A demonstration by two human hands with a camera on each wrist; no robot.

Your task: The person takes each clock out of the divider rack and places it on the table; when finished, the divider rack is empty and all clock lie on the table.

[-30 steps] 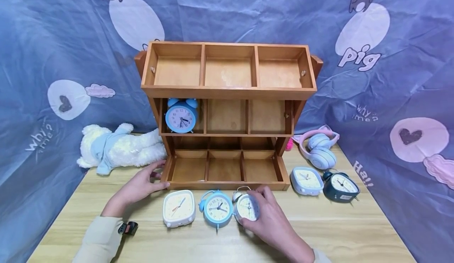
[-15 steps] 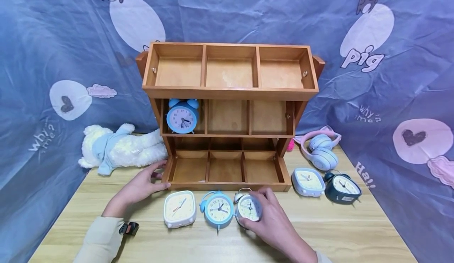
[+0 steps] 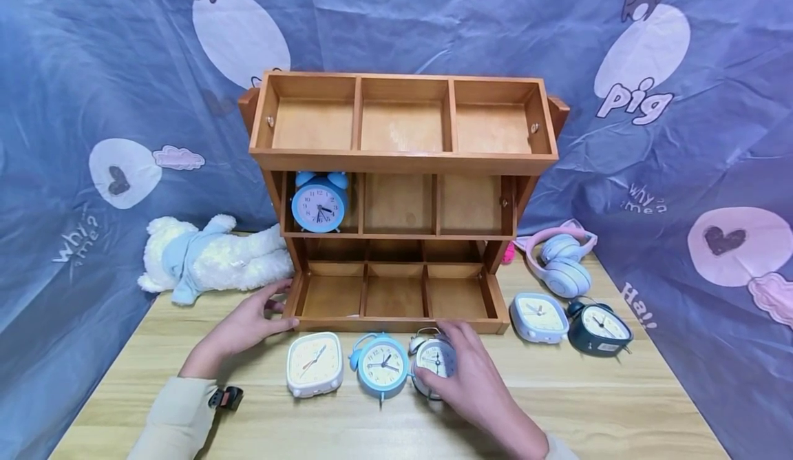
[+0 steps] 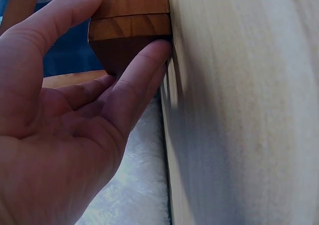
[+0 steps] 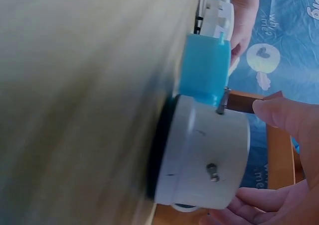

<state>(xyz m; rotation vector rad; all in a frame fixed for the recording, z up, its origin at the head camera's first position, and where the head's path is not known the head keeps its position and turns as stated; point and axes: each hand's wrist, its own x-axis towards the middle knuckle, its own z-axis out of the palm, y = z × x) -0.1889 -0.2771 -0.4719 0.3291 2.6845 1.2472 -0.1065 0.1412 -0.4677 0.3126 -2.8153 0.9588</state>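
Observation:
My left hand (image 3: 246, 323) touches the lower left corner of the tiered wooden shelf (image 3: 396, 324) with its fingertips; in the left wrist view its fingers (image 4: 142, 70) lie against the wood. Around a white twin-bell alarm clock (image 3: 436, 358) in front of the shelf, my right hand (image 3: 480, 381) stands with fingers spread. In the right wrist view, the thumb (image 5: 279, 113) is off the clock's front edge, while the other fingers reach behind its far side. Left of this clock lie a light blue alarm clock (image 3: 382, 365) and a white square clock (image 3: 313, 363), faces up.
A blue twin-bell clock (image 3: 319, 205) stands in the shelf's middle tier, left compartment. On the right lie a pale square clock (image 3: 539, 317), a dark green clock (image 3: 599, 328) and cat-ear headphones (image 3: 565, 267). A white plush bear (image 3: 210, 257) lies at left.
The right hand's fingers have loosened and lifted slightly from the white alarm clock, which stays in place. My left hand stays at the shelf corner. The view has shifted slightly.

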